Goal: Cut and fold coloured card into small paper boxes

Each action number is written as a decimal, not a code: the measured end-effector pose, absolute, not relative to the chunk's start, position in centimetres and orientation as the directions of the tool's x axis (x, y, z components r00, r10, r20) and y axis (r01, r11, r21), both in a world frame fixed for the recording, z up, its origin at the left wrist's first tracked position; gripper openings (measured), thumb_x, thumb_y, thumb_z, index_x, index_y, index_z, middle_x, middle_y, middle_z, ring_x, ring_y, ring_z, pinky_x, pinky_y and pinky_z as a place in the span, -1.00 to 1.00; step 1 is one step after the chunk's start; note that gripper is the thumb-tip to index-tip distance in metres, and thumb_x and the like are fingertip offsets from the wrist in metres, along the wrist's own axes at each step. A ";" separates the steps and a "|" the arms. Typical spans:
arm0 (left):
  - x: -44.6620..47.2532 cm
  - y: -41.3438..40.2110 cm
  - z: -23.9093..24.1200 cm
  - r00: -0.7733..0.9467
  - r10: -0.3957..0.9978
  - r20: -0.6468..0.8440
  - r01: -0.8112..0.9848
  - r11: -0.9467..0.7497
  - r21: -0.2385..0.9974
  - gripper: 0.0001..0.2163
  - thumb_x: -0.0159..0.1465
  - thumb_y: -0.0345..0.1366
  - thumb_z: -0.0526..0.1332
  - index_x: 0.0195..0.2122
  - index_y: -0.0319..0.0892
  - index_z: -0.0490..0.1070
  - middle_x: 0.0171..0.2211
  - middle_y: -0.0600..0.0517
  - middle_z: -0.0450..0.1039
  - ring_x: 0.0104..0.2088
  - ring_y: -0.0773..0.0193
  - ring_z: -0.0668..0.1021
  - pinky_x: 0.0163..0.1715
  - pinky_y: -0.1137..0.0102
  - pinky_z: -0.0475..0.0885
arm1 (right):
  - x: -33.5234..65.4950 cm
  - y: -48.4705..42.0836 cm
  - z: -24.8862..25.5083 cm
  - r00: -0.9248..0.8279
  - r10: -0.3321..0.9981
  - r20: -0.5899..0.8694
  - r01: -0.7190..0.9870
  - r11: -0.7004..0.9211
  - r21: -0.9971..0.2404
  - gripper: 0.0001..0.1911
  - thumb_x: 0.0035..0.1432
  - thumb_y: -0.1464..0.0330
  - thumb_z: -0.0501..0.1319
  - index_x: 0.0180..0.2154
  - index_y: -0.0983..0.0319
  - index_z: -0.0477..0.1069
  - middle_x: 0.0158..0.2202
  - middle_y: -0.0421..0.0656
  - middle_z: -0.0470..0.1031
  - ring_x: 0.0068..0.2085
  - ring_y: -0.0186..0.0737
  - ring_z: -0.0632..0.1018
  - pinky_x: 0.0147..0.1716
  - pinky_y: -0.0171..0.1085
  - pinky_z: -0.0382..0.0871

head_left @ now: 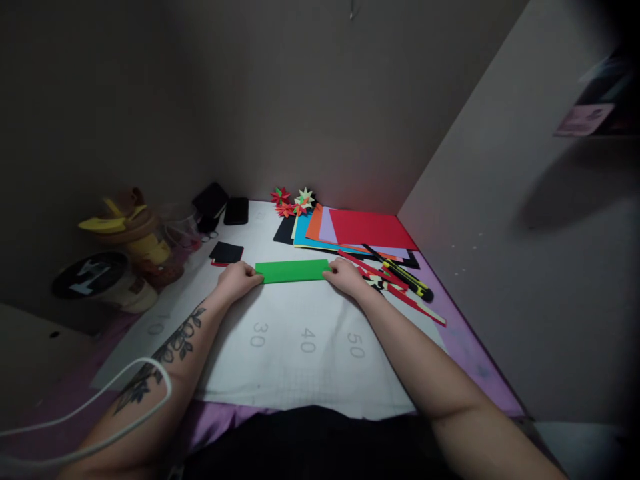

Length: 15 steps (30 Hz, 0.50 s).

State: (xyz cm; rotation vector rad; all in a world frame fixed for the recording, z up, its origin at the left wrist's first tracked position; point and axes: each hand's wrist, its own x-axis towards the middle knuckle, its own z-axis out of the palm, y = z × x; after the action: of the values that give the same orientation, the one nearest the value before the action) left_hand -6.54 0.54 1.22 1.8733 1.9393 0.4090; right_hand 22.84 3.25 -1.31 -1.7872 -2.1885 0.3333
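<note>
Head view: one green paper strip (293, 271), mid-scene over the white numbered mat (300, 373), long axis left–right, right end angled very slightly far. Left hand (240, 278): grip pinching the strip's left end. Right hand (345, 275): grip pinching its right end. Left: yellow-brown container (153, 248), contents unclear. Far: at least three folded stars (305, 199). Right: one yellow-black cutter (407, 279).

The green strip (293, 271) I hold looks like smooth, matt paper, as do my red sheet (373, 229) and spiky stars (305, 199). The white sheet (285, 373) below is faintly wrinkled, the purple cover (223, 420) soft cloth, the cutter (411, 279) plastic-handled, the wall (320, 107) dull and even.
</note>
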 end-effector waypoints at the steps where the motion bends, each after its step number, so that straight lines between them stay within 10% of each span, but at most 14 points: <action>1: -6.5 0.5 1.3 -0.012 0.996 -0.091 0.880 0.054 0.473 -0.75 0.01 -0.09 0.17 -0.61 -0.17 0.43 -0.66 0.06 0.35 -0.56 0.27 0.37 -0.57 0.41 0.08 | 22.8 3.3 -1.3 -0.179 0.981 0.076 0.913 0.194 -0.359 -0.78 0.07 0.27 0.17 -0.55 0.23 0.36 -0.42 -0.17 0.38 -0.38 -0.27 0.34 -0.46 -0.32 0.03; 15: -6.4 0.5 1.3 -0.019 0.996 -0.091 0.899 0.057 0.434 -0.74 0.02 -0.08 0.17 -0.60 -0.18 0.44 -0.66 0.04 0.36 -0.57 0.26 0.38 -0.59 0.41 0.07 | 22.8 3.5 -1.4 -0.176 0.982 0.063 0.920 0.187 -0.343 -0.77 0.06 0.26 0.18 -0.55 0.24 0.34 -0.42 -0.16 0.39 -0.39 -0.28 0.35 -0.47 -0.34 0.03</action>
State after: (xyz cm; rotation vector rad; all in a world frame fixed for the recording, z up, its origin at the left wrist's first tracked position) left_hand -6.42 0.51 1.34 1.8980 1.9756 0.3604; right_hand 22.80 3.46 -1.35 -1.8167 -2.1957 0.3297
